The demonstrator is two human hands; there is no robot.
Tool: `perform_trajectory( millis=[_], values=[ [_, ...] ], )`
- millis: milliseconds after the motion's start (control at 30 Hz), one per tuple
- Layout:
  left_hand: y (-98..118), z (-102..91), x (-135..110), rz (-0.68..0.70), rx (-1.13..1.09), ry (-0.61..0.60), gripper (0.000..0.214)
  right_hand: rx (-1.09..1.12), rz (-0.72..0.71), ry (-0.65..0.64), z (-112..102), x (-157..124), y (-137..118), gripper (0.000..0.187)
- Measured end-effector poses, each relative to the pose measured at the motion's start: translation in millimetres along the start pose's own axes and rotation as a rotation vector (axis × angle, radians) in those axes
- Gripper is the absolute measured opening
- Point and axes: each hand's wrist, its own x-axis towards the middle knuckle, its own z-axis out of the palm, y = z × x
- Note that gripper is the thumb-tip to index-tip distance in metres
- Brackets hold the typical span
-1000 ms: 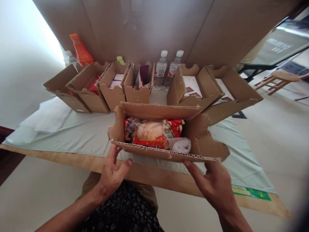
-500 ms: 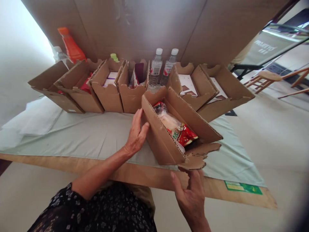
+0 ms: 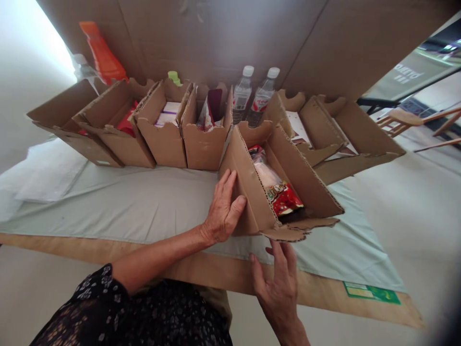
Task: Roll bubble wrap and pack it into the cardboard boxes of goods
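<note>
A cardboard box [image 3: 252,192] with a torn front flap [image 3: 302,229] stands slanted near the table's front edge. Inside it lie red printed snack packets [image 3: 284,197] and clear plastic. My left hand [image 3: 225,206] rests against the box's left wall, fingers stretched out. Below the torn flap is my right hand [image 3: 277,278], thumb and fingers apart; some fingertips are hidden under the cardboard. Behind the box, two clear water bottles [image 3: 242,98] with white caps stand beside a box [image 3: 207,139] of packets.
More cardboard boxes [image 3: 158,139] line the back of the cloth-covered table [image 3: 151,202]. An orange bottle [image 3: 104,57] leans at the back left, above white sheets [image 3: 54,168]. A tall cardboard panel [image 3: 216,38] closes off the back. A wooden stool [image 3: 405,117] stands at the right.
The box has slid back toward the row, with my left hand moving along against its side. My right hand has moved slightly forward, staying by the torn flap. The view has shifted a little.
</note>
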Motion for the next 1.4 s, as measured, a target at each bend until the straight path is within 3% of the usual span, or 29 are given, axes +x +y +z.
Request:
perform_trajectory(
  millis=[300, 533, 667, 833, 1000, 1133, 1233, 1333, 1400],
  values=[
    [-18, -18.0, 47, -0.045, -0.11, 0.001, 0.07, -0.033, -0.112, -0.146, 11, 38, -12, 0.075],
    [-38, -26.6, 58, -0.206, -0.187, -0.029, 0.074, -0.2, -0.123, -0.326, 46, 81, -19, 0.077],
    [-39, -46.7, 42, -0.351, -0.18, -0.169, 0.074, -0.29, -0.06, -0.417, 72, 126, -18, 0.072],
    [-15, -90.3, 1, -0.444, -0.069, -0.248, 0.065, -0.312, -0.01, -0.493, 95, 171, -3, 0.077],
    [4, -123.5, -53, -0.515, -0.058, -0.201, 0.055, -0.24, -0.065, -0.359, 77, 181, 3, 0.056],
    [0, -128.5, -81, -0.497, -0.071, -0.121, 0.048, -0.085, -0.125, -0.267, 62, 206, -29, 0.051],
    [-5, -123.8, -86, -0.414, -0.052, -0.124, 0.042, -0.086, -0.137, -0.297, 77, 245, -55, 0.06],
    [-9, -120.5, -87, -0.34, -0.041, -0.124, 0.036, -0.193, -0.095, -0.344, 98, 276, -69, 0.04],
    [-10, -121.3, -88, -0.317, -0.049, -0.067, 0.035, -0.255, -0.067, -0.346, 102, 278, -73, 0.025]
  ],
)
